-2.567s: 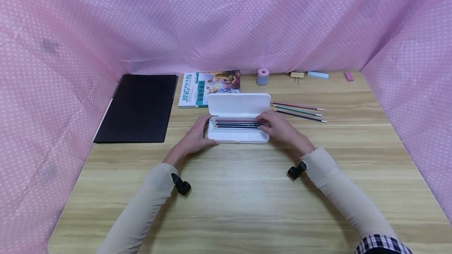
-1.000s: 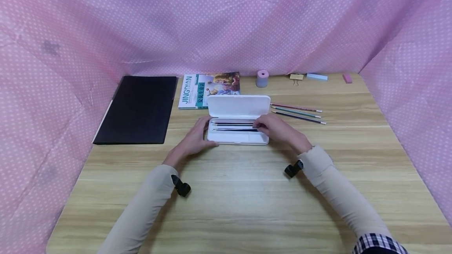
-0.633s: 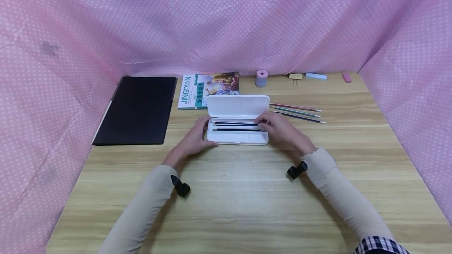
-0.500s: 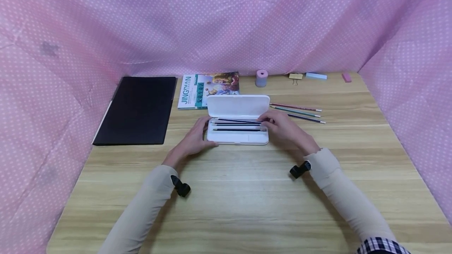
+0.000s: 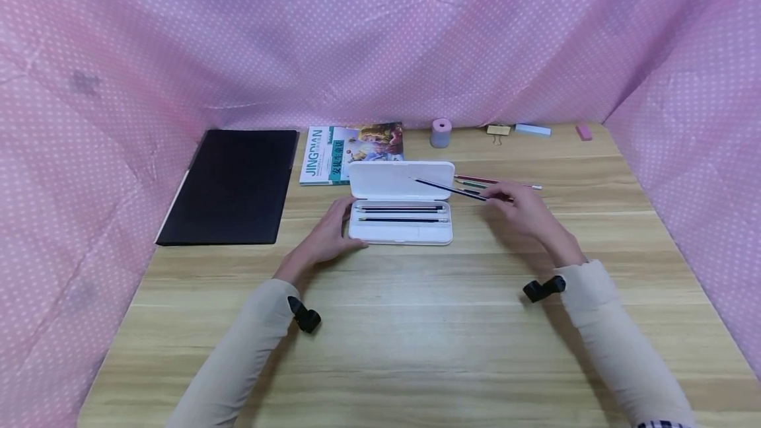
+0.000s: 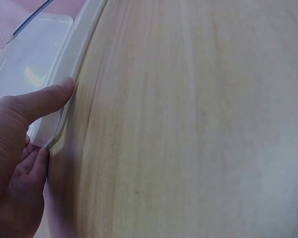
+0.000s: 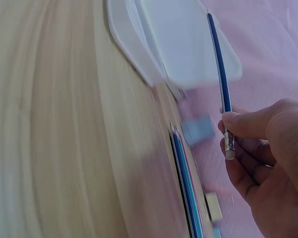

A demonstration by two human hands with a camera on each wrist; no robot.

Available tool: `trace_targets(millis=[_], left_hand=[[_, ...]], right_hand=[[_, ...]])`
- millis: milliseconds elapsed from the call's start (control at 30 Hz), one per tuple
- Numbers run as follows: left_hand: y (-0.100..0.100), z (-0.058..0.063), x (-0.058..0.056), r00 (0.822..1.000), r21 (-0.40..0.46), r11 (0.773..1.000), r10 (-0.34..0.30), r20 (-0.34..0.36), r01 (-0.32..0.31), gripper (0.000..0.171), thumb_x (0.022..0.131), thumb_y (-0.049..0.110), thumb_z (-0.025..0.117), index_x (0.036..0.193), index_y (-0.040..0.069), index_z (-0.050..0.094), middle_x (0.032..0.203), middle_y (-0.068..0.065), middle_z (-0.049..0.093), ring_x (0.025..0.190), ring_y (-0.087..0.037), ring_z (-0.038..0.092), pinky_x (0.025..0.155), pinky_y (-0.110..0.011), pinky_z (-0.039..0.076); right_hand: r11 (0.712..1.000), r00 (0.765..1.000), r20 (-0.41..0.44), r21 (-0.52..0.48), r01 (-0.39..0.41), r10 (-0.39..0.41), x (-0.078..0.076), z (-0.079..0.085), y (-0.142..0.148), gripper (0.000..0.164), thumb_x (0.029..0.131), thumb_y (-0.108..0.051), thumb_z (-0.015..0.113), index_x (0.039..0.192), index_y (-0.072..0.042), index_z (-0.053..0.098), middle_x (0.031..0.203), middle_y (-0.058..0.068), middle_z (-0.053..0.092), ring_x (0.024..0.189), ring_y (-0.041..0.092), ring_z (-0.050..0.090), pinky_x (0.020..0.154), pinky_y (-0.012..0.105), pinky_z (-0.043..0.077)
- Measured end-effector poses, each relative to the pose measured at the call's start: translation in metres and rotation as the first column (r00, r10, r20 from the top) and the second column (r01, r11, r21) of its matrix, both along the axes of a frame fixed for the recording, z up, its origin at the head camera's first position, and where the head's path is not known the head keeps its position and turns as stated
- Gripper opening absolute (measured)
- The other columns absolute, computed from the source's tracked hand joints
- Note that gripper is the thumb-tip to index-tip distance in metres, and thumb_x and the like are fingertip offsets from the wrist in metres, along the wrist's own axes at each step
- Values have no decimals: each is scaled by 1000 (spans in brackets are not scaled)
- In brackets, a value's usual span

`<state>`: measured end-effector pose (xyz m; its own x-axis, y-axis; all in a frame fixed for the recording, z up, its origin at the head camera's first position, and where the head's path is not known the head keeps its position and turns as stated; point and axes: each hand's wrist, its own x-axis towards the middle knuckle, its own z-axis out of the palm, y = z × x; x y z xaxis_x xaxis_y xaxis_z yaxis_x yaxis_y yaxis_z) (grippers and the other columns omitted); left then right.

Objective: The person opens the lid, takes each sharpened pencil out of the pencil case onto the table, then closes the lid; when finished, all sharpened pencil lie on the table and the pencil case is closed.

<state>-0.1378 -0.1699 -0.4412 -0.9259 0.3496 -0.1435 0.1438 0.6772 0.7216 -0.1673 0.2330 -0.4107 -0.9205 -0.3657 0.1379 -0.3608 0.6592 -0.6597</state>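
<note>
A white pencil case (image 5: 386, 235) lies with its lid raised and several dark pencils (image 5: 401, 220) inside. My left hand (image 5: 326, 233) grips the case's left end; in the left wrist view the thumb lies along its front edge and the fingers curl at the corner. My right hand (image 5: 523, 211) is right of the case, above the table. Between thumb and fingers it pinches a dark blue pencil (image 7: 219, 64) near the eraser end, its tip pointing left across the lid. Red, green and dark pencils (image 7: 186, 183) lie on the table below, partly hidden by the right hand in the head view.
A black folder (image 5: 228, 187) lies at the left and a picture book (image 5: 362, 141) behind the case. Along the back stand a pink and blue cylinder (image 5: 440, 133), a binder clip (image 5: 498, 131), a light blue bar (image 5: 533, 129) and a pink eraser (image 5: 584, 132).
My right hand has lifted a dark pencil out of the case and moved right with it, over the loose pencils. My left hand has stayed on the case's left end.
</note>
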Motion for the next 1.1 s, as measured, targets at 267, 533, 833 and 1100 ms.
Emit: trace_targets(millis=[267,533,833,1100], left_hand=[[0,0,0,1000,-15,1000,1,-4,-1,99,70,46,76,145,23,16,144,1,24,129,-13,30,107,-29,31],[0,1,1,1000,-14,1000,-2,-5,2,99,70,44,76,145,23,16,144,0,24,130,-14,30,108,-29,31],[0,2,0,1000,-27,1000,5,-2,-5,98,71,45,75,146,23,15,145,0,24,130,-14,30,108,-30,30],[-1,-1,0,1000,-20,1000,3,0,-3,99,70,48,75,145,23,15,144,1,24,130,-13,30,108,-30,30]], right_hand=[[993,993,-9,15,118,-118,8,-5,46,18,91,-11,58,107,-9,65,107,12,63,92,23,55,80,39,44],[980,980,-18,19,200,-200,18,-12,83,18,90,-16,60,105,-9,66,108,12,64,89,-3,48,76,13,38],[985,989,-2,87,149,-149,22,-21,91,16,89,-11,61,102,-4,66,107,18,63,100,33,56,88,46,42],[986,992,-8,111,125,-125,19,-27,85,14,87,-7,62,98,-2,67,105,22,62,100,37,55,86,51,41]])
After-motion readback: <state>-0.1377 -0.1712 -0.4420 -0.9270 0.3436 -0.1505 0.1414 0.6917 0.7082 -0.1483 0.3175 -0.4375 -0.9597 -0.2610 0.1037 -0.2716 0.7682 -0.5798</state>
